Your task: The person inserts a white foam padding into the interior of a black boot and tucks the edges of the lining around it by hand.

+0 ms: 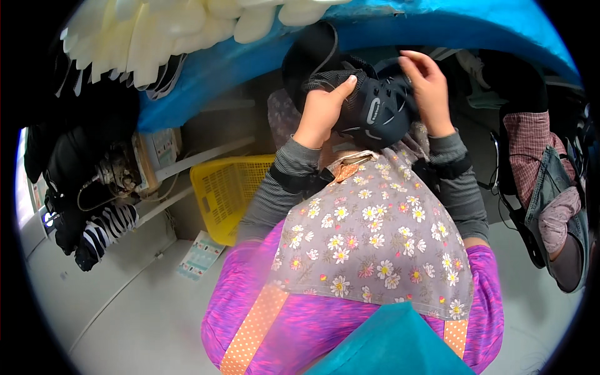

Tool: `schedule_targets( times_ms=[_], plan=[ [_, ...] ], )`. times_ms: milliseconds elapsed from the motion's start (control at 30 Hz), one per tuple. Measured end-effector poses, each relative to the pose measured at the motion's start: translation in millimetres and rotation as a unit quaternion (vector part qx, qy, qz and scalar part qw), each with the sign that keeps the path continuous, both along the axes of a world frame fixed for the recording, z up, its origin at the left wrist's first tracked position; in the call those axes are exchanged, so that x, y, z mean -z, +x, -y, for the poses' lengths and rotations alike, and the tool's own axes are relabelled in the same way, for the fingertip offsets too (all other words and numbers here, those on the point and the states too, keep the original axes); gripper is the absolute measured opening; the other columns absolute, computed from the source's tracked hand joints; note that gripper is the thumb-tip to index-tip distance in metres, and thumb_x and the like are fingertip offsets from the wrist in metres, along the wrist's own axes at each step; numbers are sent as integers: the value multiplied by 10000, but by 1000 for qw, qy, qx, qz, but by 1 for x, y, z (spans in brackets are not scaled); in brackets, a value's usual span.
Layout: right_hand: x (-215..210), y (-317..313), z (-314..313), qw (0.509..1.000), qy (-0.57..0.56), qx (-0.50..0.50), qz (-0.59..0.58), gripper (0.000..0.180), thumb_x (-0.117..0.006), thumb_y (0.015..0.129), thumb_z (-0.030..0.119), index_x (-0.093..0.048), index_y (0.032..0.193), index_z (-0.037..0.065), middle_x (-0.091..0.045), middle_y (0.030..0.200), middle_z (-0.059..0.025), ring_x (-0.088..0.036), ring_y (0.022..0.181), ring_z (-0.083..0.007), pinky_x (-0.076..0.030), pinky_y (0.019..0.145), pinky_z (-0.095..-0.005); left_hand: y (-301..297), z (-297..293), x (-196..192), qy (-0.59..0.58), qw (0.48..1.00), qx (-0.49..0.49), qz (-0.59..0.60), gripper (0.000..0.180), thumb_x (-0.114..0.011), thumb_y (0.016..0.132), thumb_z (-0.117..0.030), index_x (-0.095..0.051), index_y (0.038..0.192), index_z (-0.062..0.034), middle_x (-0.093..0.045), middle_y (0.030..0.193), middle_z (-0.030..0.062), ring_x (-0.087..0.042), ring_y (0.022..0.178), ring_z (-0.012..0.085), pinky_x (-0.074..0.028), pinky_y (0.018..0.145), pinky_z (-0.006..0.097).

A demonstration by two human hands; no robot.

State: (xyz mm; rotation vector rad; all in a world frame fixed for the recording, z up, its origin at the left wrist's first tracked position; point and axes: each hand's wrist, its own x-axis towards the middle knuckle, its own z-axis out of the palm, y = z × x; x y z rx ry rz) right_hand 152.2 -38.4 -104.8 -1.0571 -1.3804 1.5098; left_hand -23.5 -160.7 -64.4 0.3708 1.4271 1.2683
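Observation:
A dark shoe (382, 119) is held up over my lap, its rounded toe pointing down toward me and its eyelets showing on top. My left hand (325, 107) grips it from the left, with the thumb lying along the mesh part near the opening. Behind that hand a wide black band or flap (306, 59) curves upward. To the right of the shoe, my right hand (430, 87) is raised with its fingers curled together at the tips. Anything thin between those slightly blurred fingertips is too small to make out.
Cream foam-like pieces (144, 37) are heaped on a blue-covered table (400, 28) ahead. A yellow plastic basket (215, 200) stands left of my legs, near a printed sheet (200, 255). Black-and-white striped material (109, 228) hangs far left. Another person's checked sleeve (531, 144) shows at right.

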Motion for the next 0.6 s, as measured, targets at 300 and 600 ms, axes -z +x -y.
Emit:
schedule_targets(
  times_ms=[300, 600],
  plan=[
    [41, 47, 65, 854, -444, -96, -253, 531, -548, 995, 436, -514, 1356, 48, -595, 1326, -134, -580, 1198, -231, -454, 1038, -401, 8, 9, 2, 7, 993, -58, 107, 335, -605, 957, -242, -683, 1106, 47, -713, 1073, 108, -680, 927, 192, -527, 837, 302],
    [43, 31, 55, 769, -503, -177, -354, 402, -530, 933, 170, -561, 1268, -50, -638, 1235, -190, -650, 1085, -282, -486, 1019, -414, -6, 30, -3, 80, 965, 146, -204, 365, -599, 973, -267, -652, 1176, 33, -691, 1137, 111, -634, 1024, 186, -478, 925, 310]
  ],
)
